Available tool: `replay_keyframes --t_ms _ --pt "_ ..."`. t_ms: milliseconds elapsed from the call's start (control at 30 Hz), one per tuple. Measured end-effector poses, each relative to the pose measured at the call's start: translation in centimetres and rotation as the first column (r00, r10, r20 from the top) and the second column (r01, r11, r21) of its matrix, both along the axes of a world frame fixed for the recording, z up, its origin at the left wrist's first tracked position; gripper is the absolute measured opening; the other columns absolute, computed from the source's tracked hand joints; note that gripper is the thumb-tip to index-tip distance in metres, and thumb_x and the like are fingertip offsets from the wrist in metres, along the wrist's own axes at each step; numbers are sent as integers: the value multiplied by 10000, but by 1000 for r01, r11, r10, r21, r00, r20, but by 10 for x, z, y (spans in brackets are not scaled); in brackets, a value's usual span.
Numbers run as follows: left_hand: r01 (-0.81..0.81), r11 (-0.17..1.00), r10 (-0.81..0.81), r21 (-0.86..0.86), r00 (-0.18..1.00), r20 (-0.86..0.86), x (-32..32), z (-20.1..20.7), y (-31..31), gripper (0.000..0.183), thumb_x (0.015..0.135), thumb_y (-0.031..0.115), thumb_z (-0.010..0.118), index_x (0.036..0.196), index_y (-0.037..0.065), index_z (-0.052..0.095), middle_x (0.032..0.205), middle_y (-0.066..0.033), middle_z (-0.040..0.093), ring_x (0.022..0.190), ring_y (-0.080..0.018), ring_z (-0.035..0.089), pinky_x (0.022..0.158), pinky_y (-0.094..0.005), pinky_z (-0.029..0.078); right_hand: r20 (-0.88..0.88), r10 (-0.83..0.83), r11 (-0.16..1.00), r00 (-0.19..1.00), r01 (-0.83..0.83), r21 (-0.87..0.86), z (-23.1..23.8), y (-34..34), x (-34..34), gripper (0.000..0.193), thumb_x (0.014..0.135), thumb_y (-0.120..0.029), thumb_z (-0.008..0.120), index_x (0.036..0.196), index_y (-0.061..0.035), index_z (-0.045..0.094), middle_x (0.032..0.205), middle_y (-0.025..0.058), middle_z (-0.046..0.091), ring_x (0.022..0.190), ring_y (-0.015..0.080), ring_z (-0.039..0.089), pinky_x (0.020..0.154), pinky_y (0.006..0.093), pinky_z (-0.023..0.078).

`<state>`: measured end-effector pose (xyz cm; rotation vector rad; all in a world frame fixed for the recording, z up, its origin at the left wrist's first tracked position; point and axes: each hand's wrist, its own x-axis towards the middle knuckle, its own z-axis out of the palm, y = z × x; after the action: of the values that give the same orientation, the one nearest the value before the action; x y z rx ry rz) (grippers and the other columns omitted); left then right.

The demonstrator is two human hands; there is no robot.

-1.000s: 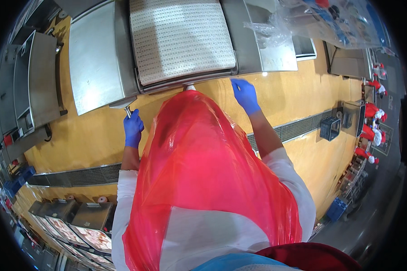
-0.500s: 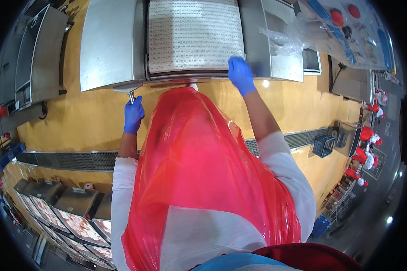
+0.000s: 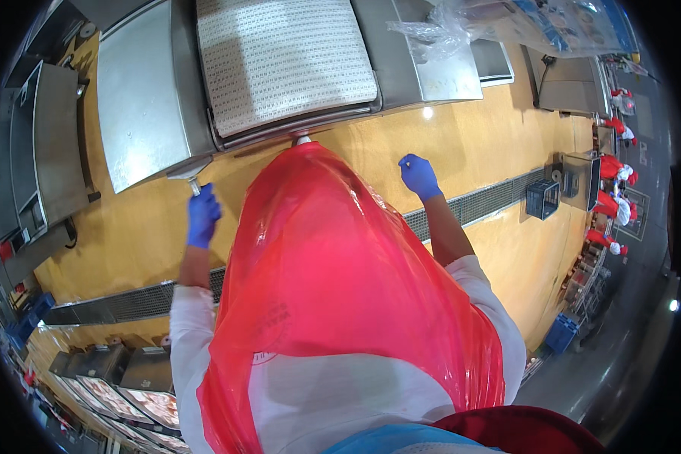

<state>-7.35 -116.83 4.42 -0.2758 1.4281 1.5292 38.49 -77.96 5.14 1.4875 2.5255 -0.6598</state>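
Observation:
My left hand (image 3: 203, 217), in a blue glove, is closed round the handle of a scraper (image 3: 192, 175) with a wide flat metal blade. The blade points away from me, close to the near corner of the left steel side panel (image 3: 140, 91). My right hand (image 3: 419, 178), also gloved in blue, hangs over the yellow floor with its fingers curled in and nothing visible in them. Ahead of me is a white ribbed conveyor belt (image 3: 287, 64) between steel panels; neither hand touches it. A red plastic apron (image 3: 333, 265) covers my front.
Clear plastic sheeting (image 3: 499, 26) hangs at the upper right. A drain grate (image 3: 499, 198) crosses the yellow floor behind my hands. A dark crate (image 3: 542, 198) stands to the right. Trays of pale meat (image 3: 150, 406) are at lower left. Several people in red and white work far right.
My right hand has left the belt's near right corner and come back toward me over the floor. My left hand still grips the scraper. The view has turned, so the belt now appears tilted.

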Motion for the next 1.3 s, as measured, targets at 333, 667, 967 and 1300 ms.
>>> replay_keyframes --t_ms 333,667,967,1300 --pt "-146 987 139 -73 986 -87 19 7 25 277 975 179 672 786 181 468 548 74 358 379 -68 331 365 -280 221 -206 611 760 764 -493 424 4 -2 -154 498 933 -308 694 1316 -13 576 1297 215 620 1193 395 589 1019 513 465" --pt "-175 984 166 -40 970 -180 28 15 31 275 959 192 698 789 156 485 551 65 397 381 -82 360 367 -294 248 269 518 844 812 -536 -7 -24 2 -256 479 883 -414 590 1177 -56 713 1233 233 690 1159 411 650 1010 518 505" --pt "-135 990 139 40 983 -119 20 14 31 271 953 198 689 776 133 494 557 52 418 387 -91 384 372 -296 276 372 455 882 809 -468 -58 -10 -2 -269 567 882 -432 601 1293 -46 661 1354 251 634 1255 408 609 1067 479 485" --pt "96 862 -398 -498 736 -548 -29 21 -25 349 903 320 691 839 -22 664 666 -164 639 581 -298 626 579 -439 485 226 643 724 732 -677 133 -23 -6 -247 641 825 -347 717 1340 3 563 1323 284 605 1236 446 585 1071 521 470"
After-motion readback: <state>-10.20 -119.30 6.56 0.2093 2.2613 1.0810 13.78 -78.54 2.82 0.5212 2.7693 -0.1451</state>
